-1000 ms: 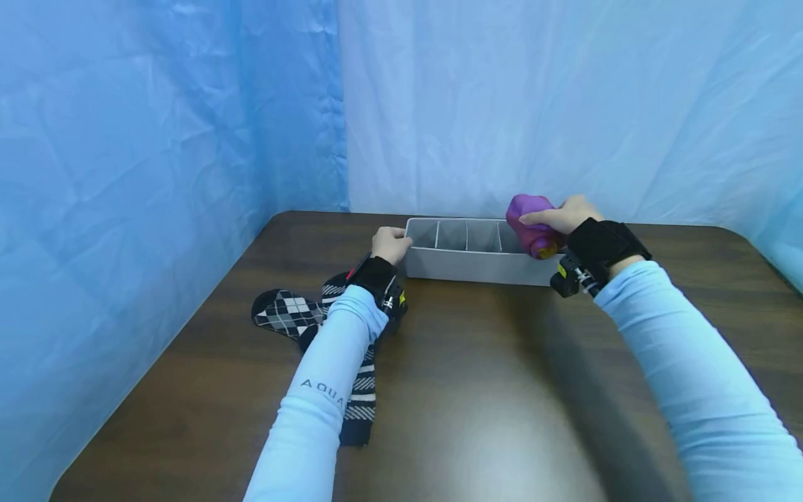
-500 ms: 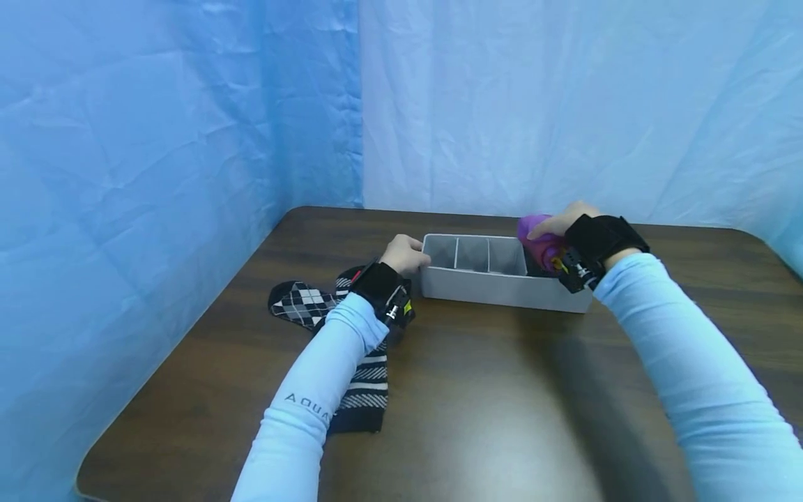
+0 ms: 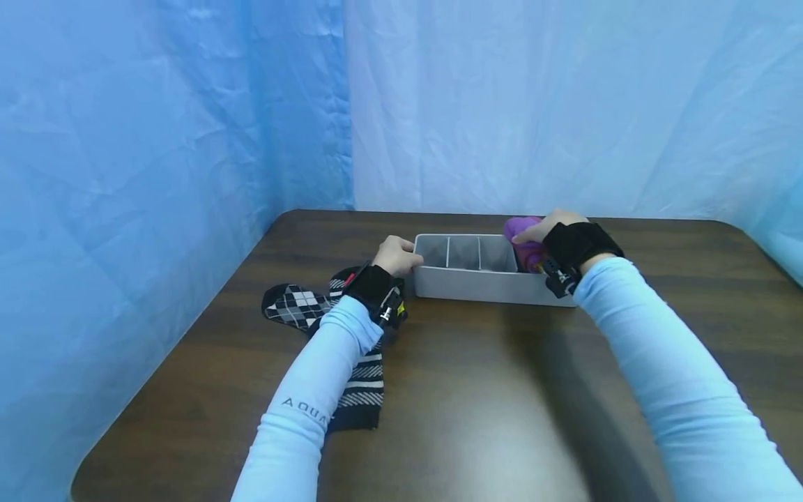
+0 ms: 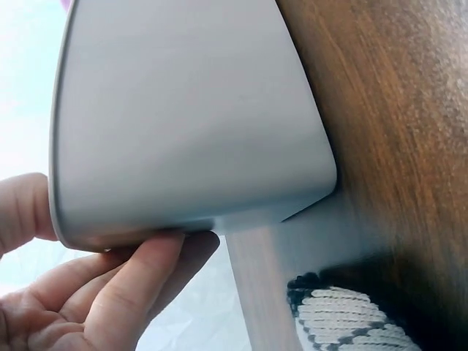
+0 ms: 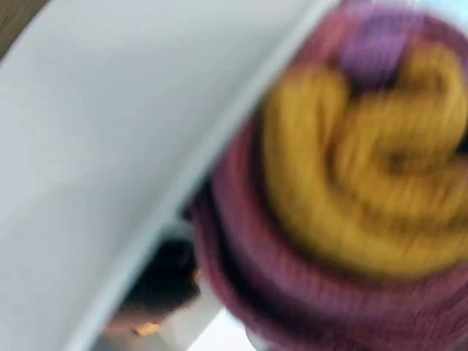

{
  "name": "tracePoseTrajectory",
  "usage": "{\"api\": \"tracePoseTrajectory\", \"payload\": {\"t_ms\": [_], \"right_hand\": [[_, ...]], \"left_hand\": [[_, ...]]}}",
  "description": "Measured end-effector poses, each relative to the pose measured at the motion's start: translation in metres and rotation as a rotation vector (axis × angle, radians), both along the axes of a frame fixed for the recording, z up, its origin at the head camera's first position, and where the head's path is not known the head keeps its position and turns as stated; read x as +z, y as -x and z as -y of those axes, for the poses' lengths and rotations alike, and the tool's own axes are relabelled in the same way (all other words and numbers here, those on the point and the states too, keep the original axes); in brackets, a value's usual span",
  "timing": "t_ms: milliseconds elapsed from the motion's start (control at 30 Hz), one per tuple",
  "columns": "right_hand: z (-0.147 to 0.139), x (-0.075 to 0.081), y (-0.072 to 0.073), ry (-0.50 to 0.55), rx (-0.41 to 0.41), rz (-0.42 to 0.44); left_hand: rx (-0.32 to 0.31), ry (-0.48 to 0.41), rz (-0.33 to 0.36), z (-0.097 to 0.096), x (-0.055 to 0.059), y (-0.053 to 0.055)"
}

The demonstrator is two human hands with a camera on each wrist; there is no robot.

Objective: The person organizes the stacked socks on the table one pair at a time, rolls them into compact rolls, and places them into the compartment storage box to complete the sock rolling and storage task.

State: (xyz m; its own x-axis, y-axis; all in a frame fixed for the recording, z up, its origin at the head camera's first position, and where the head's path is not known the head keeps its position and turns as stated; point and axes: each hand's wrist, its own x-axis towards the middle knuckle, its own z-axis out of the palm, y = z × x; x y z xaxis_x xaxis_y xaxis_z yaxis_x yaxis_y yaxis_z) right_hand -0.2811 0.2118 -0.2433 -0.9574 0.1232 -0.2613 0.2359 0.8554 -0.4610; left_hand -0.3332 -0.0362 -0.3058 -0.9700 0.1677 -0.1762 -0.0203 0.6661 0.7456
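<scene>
In the head view my left hand point(image 3: 399, 256) holds the left end of a grey divided box point(image 3: 483, 284); the left wrist view shows thumb and fingers on either side of its corner. My right hand point(image 3: 555, 224) grips a rolled-up sock bundle point(image 3: 523, 230) at the box's right part. Its outside is purple and maroon, with a mustard coil point(image 5: 307, 161) at the end facing the right wrist camera. The lower part of the bundle is hidden by the box wall. Black-and-white patterned socks point(image 3: 297, 307) lie on the table, partly under my left forearm.
Several compartments with thin dividers point(image 3: 479, 252) show in the box left of the bundle. A dark, blurred thing point(image 5: 164, 278) sits beside the bundle in the right wrist view. The brown table point(image 3: 464, 390) ends at blue sheets point(image 3: 502, 104) behind and at the left.
My right hand has lowered the sock bundle into the box's right part. The box has slid a little nearer to me, with my left hand still on its end.
</scene>
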Motion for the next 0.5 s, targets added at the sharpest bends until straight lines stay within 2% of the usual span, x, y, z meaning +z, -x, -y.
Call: {"api": "tracePoseTrajectory", "payload": {"t_ms": [67, 167, 333, 433, 500], "right_hand": [[0.002, 0.000, -0.001, 0.006, -0.018, 0.017], [0.005, -0.001, 0.000, -0.010, -0.016, -0.015], [0.012, -0.003, 0.003, -0.045, -0.043, -0.090], [0.015, -0.005, 0.004, -0.071, -0.070, -0.106], [0.017, -0.007, 0.005, -0.123, -0.072, -0.122]], "left_hand": [[-0.015, -0.010, -0.005, 0.002, 0.000, -0.003], [-0.008, -0.027, -0.027, 0.004, 0.001, -0.007], [0.023, -0.046, -0.060, 0.004, 0.005, -0.007], [0.028, -0.040, -0.055, 0.003, 0.006, -0.006], [0.031, -0.038, -0.047, 0.002, 0.006, -0.005]]}}
